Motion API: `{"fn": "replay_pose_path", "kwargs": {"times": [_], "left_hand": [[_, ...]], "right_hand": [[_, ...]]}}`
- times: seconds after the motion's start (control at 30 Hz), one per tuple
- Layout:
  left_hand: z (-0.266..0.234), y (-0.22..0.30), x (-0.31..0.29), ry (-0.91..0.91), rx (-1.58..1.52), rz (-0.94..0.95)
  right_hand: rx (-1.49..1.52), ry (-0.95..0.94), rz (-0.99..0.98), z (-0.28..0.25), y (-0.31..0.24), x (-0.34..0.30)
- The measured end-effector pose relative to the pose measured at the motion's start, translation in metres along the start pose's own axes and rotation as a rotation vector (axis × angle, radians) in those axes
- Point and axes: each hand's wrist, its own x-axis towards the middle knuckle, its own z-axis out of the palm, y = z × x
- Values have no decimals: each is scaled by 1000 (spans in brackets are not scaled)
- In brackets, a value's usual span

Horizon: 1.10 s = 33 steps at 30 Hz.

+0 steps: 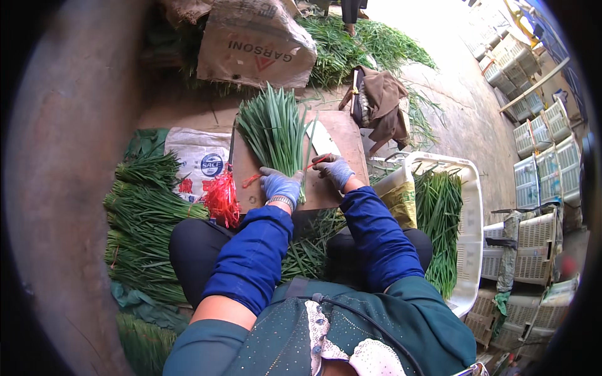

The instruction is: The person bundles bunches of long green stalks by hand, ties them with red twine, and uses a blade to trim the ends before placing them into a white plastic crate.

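A bunch of long green garlic chives (273,130) lies on a brown board (353,143) before my knees, leaves pointing away from me. My left hand (280,187), in a pale glove, is closed round the bunch's near end. A red tie string (318,161) runs by the bunch; one end shows left of my left hand. My right hand (335,170), also gloved, pinches the other end, just right of the stems. Beside the bunch lies a broad light-coloured blade (323,138), its near end by my right hand. Whatever part of the string is under the bunch is hidden.
Red strings (222,197) hang at the board's left edge. Stacked chive bundles (147,229) lie on the left. A white crate (471,232) holding chives stands right. Beyond the board are a brown cloth (382,100) and a large printed sack (254,47); more crates (536,156) line the far right.
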Motion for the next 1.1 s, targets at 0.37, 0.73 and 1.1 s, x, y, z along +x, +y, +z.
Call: {"fn": "replay_pose_path", "kwargs": {"times": [0.37,0.73,1.1], "left_hand": [[0,-1,4,16,-22,29],[-3,-7,7,-13,-46,19],[-6,-8,16,-46,-66,13]], "right_hand": [[-157,78,-371,32,20,1],[-807,7,-793,33,-12,4],[-961,47,-1010,57,-36,-12]]}}
